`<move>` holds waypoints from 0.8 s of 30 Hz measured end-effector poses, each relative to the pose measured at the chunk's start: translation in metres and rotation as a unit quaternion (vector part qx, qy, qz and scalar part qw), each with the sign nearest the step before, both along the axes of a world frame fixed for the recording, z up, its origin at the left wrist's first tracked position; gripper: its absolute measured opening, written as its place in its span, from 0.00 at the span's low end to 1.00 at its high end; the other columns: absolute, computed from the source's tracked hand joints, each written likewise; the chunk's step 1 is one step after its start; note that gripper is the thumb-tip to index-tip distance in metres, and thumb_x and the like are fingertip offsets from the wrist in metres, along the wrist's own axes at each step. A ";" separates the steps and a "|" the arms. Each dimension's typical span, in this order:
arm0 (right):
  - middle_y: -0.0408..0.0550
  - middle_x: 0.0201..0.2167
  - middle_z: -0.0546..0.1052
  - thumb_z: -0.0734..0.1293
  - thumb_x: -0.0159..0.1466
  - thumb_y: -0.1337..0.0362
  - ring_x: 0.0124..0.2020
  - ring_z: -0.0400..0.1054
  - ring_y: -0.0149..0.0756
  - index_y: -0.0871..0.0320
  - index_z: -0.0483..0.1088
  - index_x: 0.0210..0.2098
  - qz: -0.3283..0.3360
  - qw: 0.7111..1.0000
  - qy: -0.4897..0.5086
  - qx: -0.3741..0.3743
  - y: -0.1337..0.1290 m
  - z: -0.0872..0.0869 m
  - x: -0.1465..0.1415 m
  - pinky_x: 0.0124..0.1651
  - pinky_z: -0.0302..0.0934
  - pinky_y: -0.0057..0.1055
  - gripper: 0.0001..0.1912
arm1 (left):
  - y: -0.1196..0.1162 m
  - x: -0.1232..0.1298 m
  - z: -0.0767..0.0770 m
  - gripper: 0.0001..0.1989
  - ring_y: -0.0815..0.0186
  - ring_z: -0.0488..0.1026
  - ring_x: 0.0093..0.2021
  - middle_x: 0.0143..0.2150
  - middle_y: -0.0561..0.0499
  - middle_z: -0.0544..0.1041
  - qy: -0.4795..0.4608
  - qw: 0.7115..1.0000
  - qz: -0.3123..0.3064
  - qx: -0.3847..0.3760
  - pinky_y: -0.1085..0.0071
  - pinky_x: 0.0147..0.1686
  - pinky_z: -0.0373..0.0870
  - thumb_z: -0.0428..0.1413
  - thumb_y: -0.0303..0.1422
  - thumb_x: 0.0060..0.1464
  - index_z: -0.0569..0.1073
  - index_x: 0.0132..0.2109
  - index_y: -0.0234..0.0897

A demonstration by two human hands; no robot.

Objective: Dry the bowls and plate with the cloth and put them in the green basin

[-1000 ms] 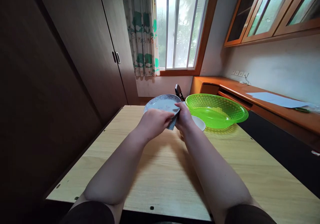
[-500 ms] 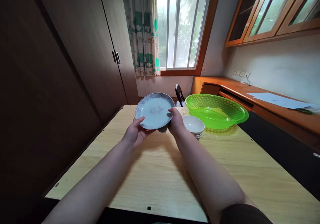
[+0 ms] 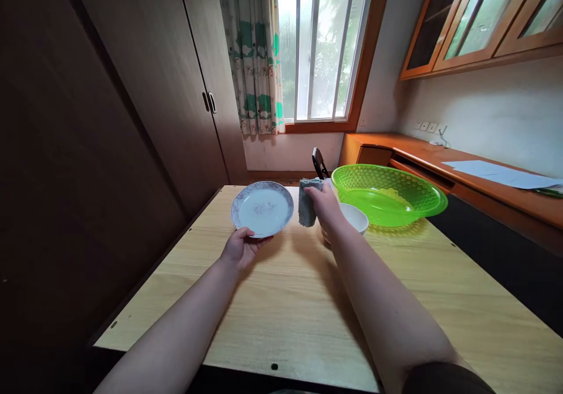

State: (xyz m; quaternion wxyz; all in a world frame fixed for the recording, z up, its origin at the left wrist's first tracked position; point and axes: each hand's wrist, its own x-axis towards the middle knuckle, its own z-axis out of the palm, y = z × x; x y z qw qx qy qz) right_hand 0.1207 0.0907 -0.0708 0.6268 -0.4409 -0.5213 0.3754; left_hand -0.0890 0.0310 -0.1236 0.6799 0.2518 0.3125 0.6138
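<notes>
My left hand (image 3: 241,248) grips the near rim of a white plate (image 3: 263,209) with a grey patterned border, thumb on top and fingers beneath. The plate is held above the table and tilted a little toward me. To its right, my right hand (image 3: 325,203) is closed on a folded grey-blue cloth (image 3: 307,206), which hangs apart from the plate. Just behind my right wrist stand stacked white bowls (image 3: 354,218), partly hidden by my forearm.
A large green plastic basin (image 3: 391,209) rests at the table's far right. Beneath everything is the light wooden table (image 3: 264,312). A folding chair (image 3: 319,162) stands beyond it. Dark wardrobe doors (image 3: 176,118) rise on the left, and an orange desk (image 3: 440,153) runs along the right wall.
My right hand has let go of the plate's right side and moved right with the cloth, which now shows fully. My left hand keeps the plate, now slightly lower and farther left.
</notes>
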 end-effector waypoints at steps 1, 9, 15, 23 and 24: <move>0.42 0.28 0.72 0.67 0.51 0.56 0.31 0.66 0.36 0.55 0.64 0.35 0.021 1.000 0.019 0.001 -0.001 0.003 0.002 0.35 0.61 0.32 0.14 | 0.001 0.001 -0.002 0.36 0.60 0.79 0.36 0.39 0.46 0.81 0.000 1.000 0.012 0.006 0.60 0.40 0.79 0.50 0.18 0.39 0.67 0.59 0.36; 0.48 0.39 0.75 0.65 0.59 0.58 0.42 0.66 0.40 0.55 0.71 0.38 -0.168 0.947 -0.196 0.192 -0.021 0.012 -0.002 0.49 0.59 0.39 0.09 | -0.002 0.011 -0.012 0.38 0.56 0.77 0.44 0.44 0.47 0.80 0.040 0.998 0.030 0.049 0.54 0.43 0.78 0.53 0.19 0.35 0.67 0.58 0.39; 0.55 0.49 0.71 0.66 0.61 0.48 0.54 0.58 0.52 0.54 0.77 0.30 -0.058 0.853 -0.502 0.130 -0.026 -0.002 -0.024 0.56 0.50 0.49 0.17 | -0.009 0.015 -0.006 0.37 0.54 0.76 0.46 0.47 0.46 0.79 0.037 0.995 0.047 0.078 0.53 0.43 0.77 0.56 0.21 0.35 0.68 0.58 0.41; 0.54 0.50 0.70 0.52 0.68 0.48 0.56 0.62 0.41 0.56 0.78 0.40 0.076 0.959 -0.262 0.075 -0.019 -0.020 -0.038 0.60 0.53 0.40 0.27 | -0.008 0.012 0.001 0.35 0.55 0.76 0.45 0.46 0.48 0.79 0.015 0.986 0.131 0.098 0.55 0.43 0.77 0.56 0.21 0.35 0.69 0.56 0.42; 0.53 0.50 0.71 0.53 0.68 0.49 0.57 0.62 0.41 0.56 0.78 0.38 0.080 0.966 -0.235 0.074 -0.019 -0.021 -0.038 0.61 0.52 0.40 0.27 | -0.009 0.013 0.001 0.35 0.55 0.76 0.45 0.47 0.48 0.79 0.015 0.985 0.138 0.101 0.55 0.43 0.77 0.56 0.21 0.35 0.69 0.55 0.42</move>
